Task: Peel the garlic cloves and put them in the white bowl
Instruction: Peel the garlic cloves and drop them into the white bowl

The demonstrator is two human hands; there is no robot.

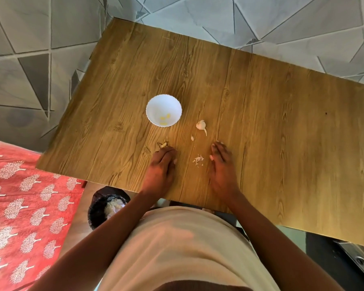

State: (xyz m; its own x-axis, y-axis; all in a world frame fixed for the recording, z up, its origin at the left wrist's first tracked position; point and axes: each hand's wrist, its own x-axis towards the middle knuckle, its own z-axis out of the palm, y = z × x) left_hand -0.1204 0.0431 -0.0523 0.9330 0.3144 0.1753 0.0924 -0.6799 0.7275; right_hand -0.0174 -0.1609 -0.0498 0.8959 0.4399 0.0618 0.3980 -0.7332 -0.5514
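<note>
A white scalloped bowl (164, 110) stands on the wooden table (261, 122) with a few yellowish peeled cloves inside. To its right lies a partly broken garlic head (201, 125), and a small loose clove (192, 138) lies just below it. Another clove (164, 145) lies on the table just beyond the fingertips of my left hand (162, 166). That hand rests on the table with its fingers curled and nothing visibly held. My right hand (221, 164) lies flat on the table with fingers extended. Papery peel scraps (198, 160) lie between the two hands.
A black bin (107, 206) with pale scraps inside stands on the floor below the table's near edge, left of my body. A red patterned cloth (19, 206) covers a surface at the left. Tiled floor surrounds the table.
</note>
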